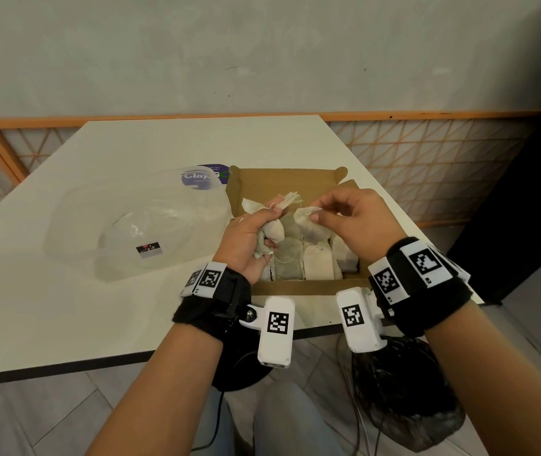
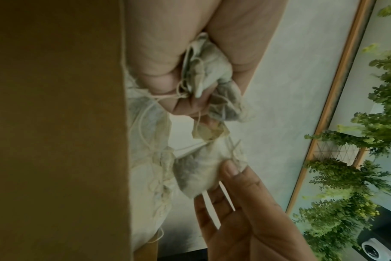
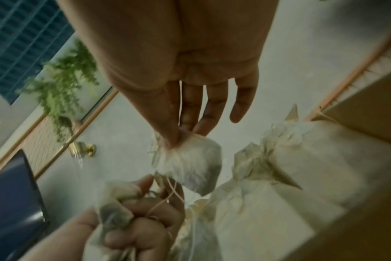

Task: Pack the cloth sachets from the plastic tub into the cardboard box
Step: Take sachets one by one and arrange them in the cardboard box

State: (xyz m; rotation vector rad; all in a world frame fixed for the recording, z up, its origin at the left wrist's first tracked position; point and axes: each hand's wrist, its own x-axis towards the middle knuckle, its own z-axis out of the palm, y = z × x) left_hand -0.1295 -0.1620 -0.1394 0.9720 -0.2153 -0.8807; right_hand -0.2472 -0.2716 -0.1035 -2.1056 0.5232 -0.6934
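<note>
Over the open cardboard box my left hand grips a bunch of cream cloth sachets with tangled strings; the same bunch fills its fist in the left wrist view. My right hand pinches the gathered top of one sachet between thumb and fingers; the right wrist view shows this sachet hanging just above the box. Several packed sachets lie side by side on the box floor. The clear plastic tub stands left of the box and looks empty.
The white table carries tub and box near its front right corner. A round purple-labelled lid lies behind the tub. A black bag sits on the floor under the table edge. An orange lattice railing runs behind.
</note>
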